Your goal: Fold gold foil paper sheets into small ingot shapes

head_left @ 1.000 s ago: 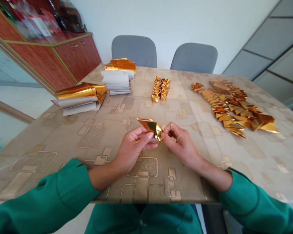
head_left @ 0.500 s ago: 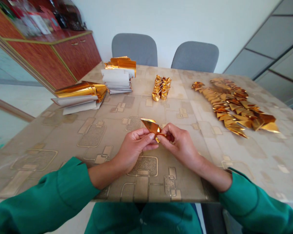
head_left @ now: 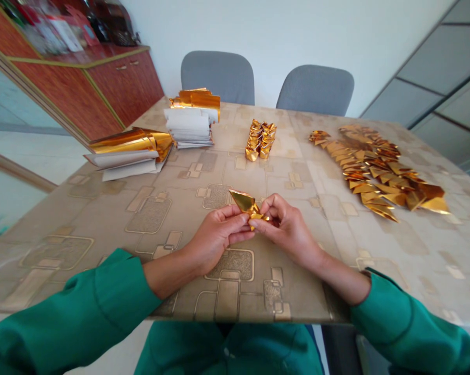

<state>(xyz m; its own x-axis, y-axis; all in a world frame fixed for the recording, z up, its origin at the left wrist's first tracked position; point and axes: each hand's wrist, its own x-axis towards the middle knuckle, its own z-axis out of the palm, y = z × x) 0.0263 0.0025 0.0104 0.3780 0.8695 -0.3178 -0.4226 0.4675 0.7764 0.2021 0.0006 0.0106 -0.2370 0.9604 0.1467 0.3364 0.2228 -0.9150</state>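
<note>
A small folded piece of gold foil paper [head_left: 243,201] is held between both hands above the near middle of the table. My left hand [head_left: 221,229] pinches it from the left, thumb on top and fingers underneath. On the other side, my right hand [head_left: 287,224] grips its lower right end between thumb and fingers. One pointed end sticks out up and to the left, past the left fingertips. The fingers hide part of the lower folds. Beyond the hands stand two short rows of nested folded gold pieces [head_left: 260,139].
Stacks of gold-and-white paper sheets [head_left: 190,125] and folded sheets [head_left: 131,153] lie at the back left. Many pointed gold foil pieces [head_left: 375,172] spread over the right side of the patterned tablecloth [head_left: 149,213]. Two grey chairs [head_left: 217,78] stand behind the table.
The lower right part of the gold foil paper looks more opened out beside the right thumb. The right fingers have shifted slightly, and both hands keep their hold.
</note>
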